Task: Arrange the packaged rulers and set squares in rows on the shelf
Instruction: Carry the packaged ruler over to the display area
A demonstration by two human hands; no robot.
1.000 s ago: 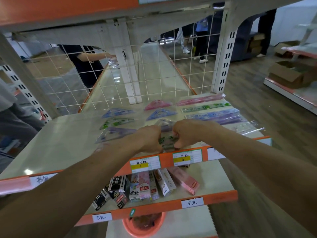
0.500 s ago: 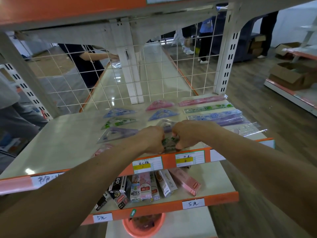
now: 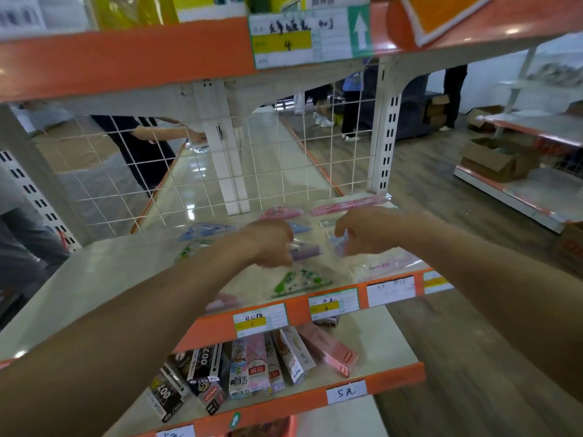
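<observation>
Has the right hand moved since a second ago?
Yes. The right hand moved back from the orange front rail, deeper over the shelf toward the wire grid.

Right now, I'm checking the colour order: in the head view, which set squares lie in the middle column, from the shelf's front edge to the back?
Nearest first: green set square → purple set square → blue set square → pink set square.
</observation>
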